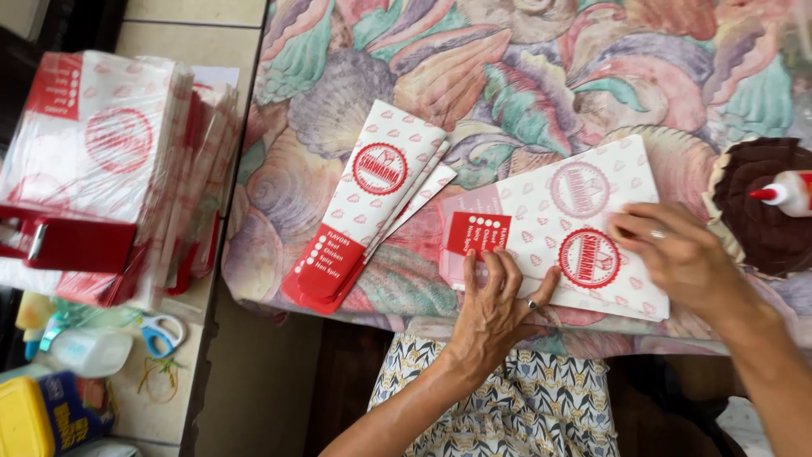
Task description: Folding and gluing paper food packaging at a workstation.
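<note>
A flat white paper wrapper sheet point(567, 233) with red printed patches and round emblems lies on the shell-patterned tablecloth point(507, 76). My left hand point(495, 305) presses flat on the sheet's lower left part, fingers spread, a ring on one finger. My right hand point(677, 254) rests on the sheet's right edge with fingers bent down onto the paper, also wearing a ring. Left of the sheet lies a small fanned pile of folded narrow red-and-white paper sleeves point(372, 207).
A plastic-wrapped stack of the same printed paper point(110, 161) sits on a side counter at left, with a red stapler point(68, 241), blue-handled scissors point(161, 332), rubber bands and a yellow container point(25, 419). A glue bottle point(787, 193) rests in a dark dish point(753, 224) at right.
</note>
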